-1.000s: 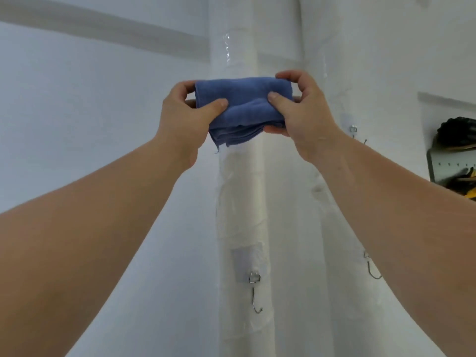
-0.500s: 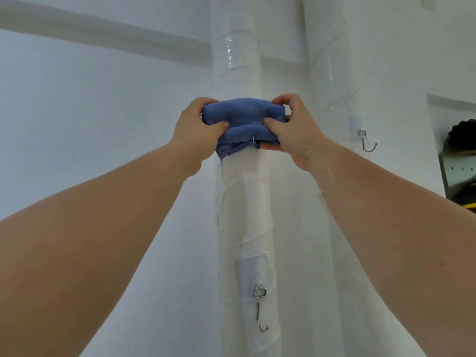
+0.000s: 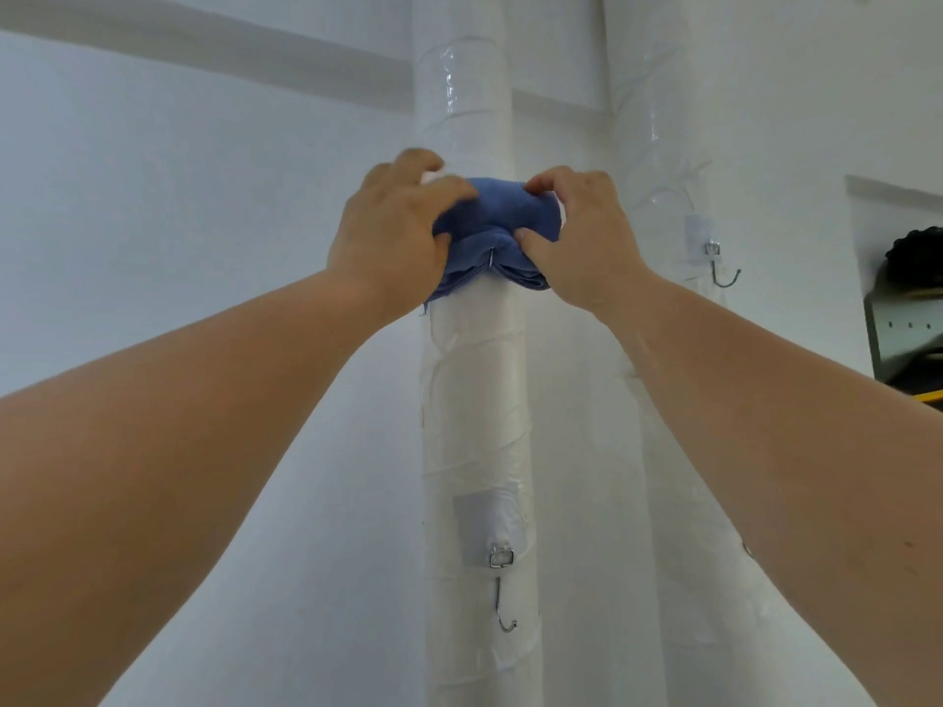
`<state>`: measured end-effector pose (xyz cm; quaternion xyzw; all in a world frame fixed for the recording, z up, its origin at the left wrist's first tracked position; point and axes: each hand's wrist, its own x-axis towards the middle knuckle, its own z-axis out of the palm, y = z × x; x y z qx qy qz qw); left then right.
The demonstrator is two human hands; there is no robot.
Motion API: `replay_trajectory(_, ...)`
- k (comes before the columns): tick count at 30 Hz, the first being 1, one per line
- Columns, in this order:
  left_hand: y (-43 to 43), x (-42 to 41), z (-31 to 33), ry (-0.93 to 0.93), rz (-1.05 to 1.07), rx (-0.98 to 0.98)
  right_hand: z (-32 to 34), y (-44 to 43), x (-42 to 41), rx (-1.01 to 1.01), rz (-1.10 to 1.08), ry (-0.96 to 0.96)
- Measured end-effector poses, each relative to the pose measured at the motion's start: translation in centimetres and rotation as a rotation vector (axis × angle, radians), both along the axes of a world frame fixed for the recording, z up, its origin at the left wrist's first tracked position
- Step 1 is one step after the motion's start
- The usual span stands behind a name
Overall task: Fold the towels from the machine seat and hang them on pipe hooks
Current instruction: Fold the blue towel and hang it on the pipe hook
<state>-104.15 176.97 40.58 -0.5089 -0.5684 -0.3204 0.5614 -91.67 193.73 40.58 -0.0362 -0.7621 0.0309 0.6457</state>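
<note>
Folded blue cloth towel (image 3: 502,211) sat high against the white tape-wrapped pipe (image 3: 474,375), bunched over a thin metal hook (image 3: 491,257). Only the hook's tip showed, poking out through the front folds.

Left grip (image 3: 393,237) curled round the towel's left end, thumb pressed into the front. Its top fingers were blurred, so I couldn't tell how firmly they held. Right grip (image 3: 587,237) pinched the right end between thumb and fingertips.

Risks, as I judged them:
- The tip seemed to have caught only some layers. On release the fold could open and sag, or the whole bundle could slide off.
- The middle was humped between my grips. More inward squeeze would spoil the fold.
- A hard downward tug might peel the hook's mount off the slick wrapping. The mount itself was hidden behind cloth.

Spare wire hook (image 3: 502,599) hung lower on the same pipe. A third hook (image 3: 722,267) was on the neighbouring pipe (image 3: 658,145), to the right.
</note>
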Motion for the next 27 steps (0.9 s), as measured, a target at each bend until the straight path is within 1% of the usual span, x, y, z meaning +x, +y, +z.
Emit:
replay_trajectory(2, 0.4, -0.1, -0.1, -0.007, -0.021, -0.063, 0.2, 0.1, 0.3, 0.097, -0.04, -0.044)
replay_trajectory(3, 0.5, -0.2, -0.1, -0.033, -0.031, -0.076, 0.1, 0.1, 0.3, 0.098, -0.044, -0.066)
replay_trajectory(9, 0.9, -0.8, -0.1, -0.042, -0.082, -0.073, -0.6, 0.5, 0.1, -0.041, 0.074, -0.069)
replay_trajectory(13, 0.3, 0.1, -0.1, -0.033, -0.047, -0.08, 0.1, -0.1, 0.2, -0.023, 0.026, -0.064)
replay_trajectory(17, -0.7, 0.5, 0.4, -0.063, -0.033, -0.102, 0.6, -0.8, 0.6, -0.11, 0.134, -0.01)
replay_trajectory(20, -0.9, 0.3, 0.4, -0.081, 0.005, -0.112, 0.2, -0.8, 0.6, -0.134, 0.12, -0.015)
replay_trajectory(23, -1.0, 0.5, 0.0, -0.111, 0.014, -0.07, -0.5, -1.1, 0.5, -0.118, 0.125, -0.009)
replay_trajectory(25, -1.3, 0.6, -0.4, -0.148, 0.005, 0.009, -1.0, -1.3, 0.4, -0.133, 0.158, 0.005)
replay_trajectory(27, -1.7, 0.7, -1.1, -0.228, -0.002, 0.095, -1.7, -1.4, 0.4, -0.155, 0.169, 0.022)
